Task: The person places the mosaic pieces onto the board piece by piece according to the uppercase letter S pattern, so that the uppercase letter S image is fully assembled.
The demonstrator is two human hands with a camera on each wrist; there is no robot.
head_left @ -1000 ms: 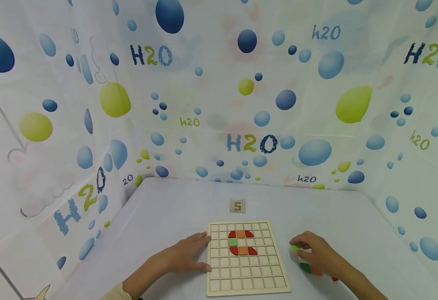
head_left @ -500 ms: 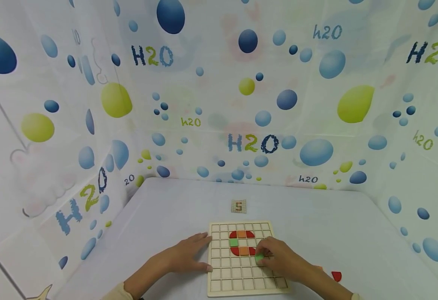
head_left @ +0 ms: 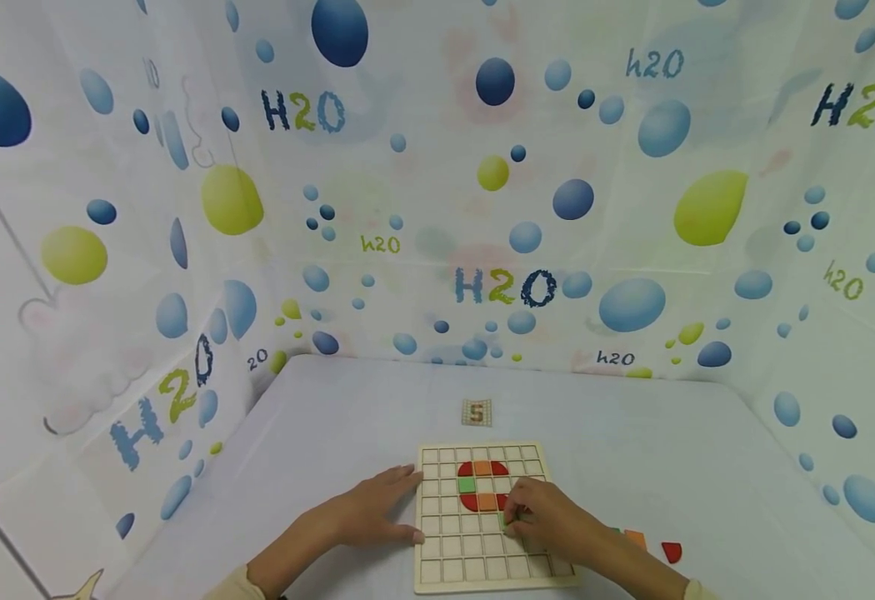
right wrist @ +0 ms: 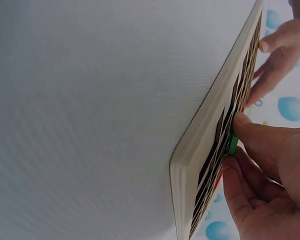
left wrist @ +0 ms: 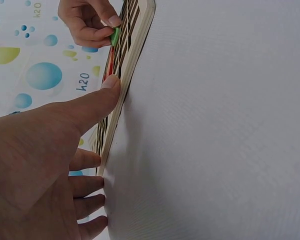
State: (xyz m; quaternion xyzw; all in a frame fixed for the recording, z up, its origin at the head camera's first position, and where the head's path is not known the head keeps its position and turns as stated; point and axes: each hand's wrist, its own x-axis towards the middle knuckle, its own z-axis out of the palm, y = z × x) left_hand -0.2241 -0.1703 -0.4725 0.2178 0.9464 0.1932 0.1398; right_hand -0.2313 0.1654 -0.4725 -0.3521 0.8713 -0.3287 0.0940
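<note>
The person's right hand [head_left: 553, 518] pinches a small, light-green flat piece [right wrist: 233, 143] between thumb and fingertips, at the surface of a square, pale wooden board [head_left: 441, 525] ruled into a grid of shallow cells. The green piece is just below the red piece at the lower right of a coloured figure; whether it sits fully in a cell cannot be told. The left hand [head_left: 373, 510] is relaxed and ungripping, its fingers extended, with thumb and fingertips resting against the board's left edge. In the grid, an orange square [head_left: 482, 468] lies between two red, round-cornered pieces [head_left: 465, 469]; below the left one is a light-green square [head_left: 467, 485], and beneath that a second row of red, orange and red, its right end partly covered by the right hand. Right of the board, on the white-covered desk [head_left: 347, 400], lie a red, curved-edged piece [head_left: 672, 552], an orange piece [head_left: 636, 538] and a dark-green piece [head_left: 615, 530], the last two partly hidden by the right forearm. Beyond the board lies a small printed card [head_left: 477, 412].
</note>
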